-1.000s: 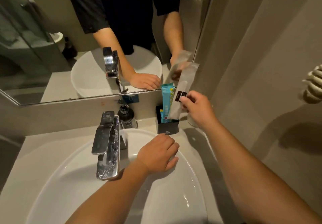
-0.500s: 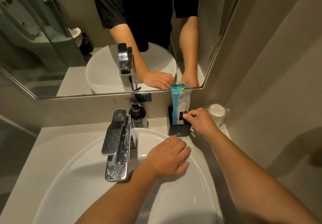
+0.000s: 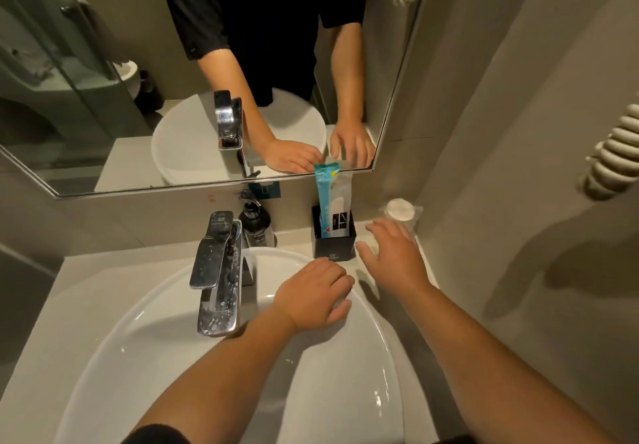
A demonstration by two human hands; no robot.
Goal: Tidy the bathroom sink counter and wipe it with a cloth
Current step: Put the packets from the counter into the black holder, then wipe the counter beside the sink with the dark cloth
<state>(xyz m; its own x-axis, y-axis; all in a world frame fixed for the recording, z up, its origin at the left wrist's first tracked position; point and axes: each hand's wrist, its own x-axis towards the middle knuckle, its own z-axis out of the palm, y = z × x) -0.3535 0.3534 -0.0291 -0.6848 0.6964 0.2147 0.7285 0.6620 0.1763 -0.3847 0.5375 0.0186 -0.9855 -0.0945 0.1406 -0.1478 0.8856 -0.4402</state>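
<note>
Head view looks down over my two bare forearms at the sink and the counter around it. My left hand lies palm down on the far rim of the sink, fingers curled loosely together, holding nothing. My right hand hovers over the right back corner of the counter, fingers spread wide and empty, just right of the holder. That black square holder stands on the counter against the back wall, just beyond my left fingertips. Two sachets stand upright in it: a teal one and a white one with a dark label, side by side and touching, their tops reaching up in front of the lower edge of the mirror. Beyond my right fingers, in the corner by the side wall, sits a small round white item in a clear wrapper; I cannot tell whether my fingertips touch it. The chrome tap rises at the back of the sink, spotted with drops, its spout reaching over the bowl. Just behind it to the right stands a dark pump bottle against the wall. No cloth shows anywhere on the counter. A coiled cord hangs on the right wall, and the mirror reflects both my hands, the tap and the bowl.
</note>
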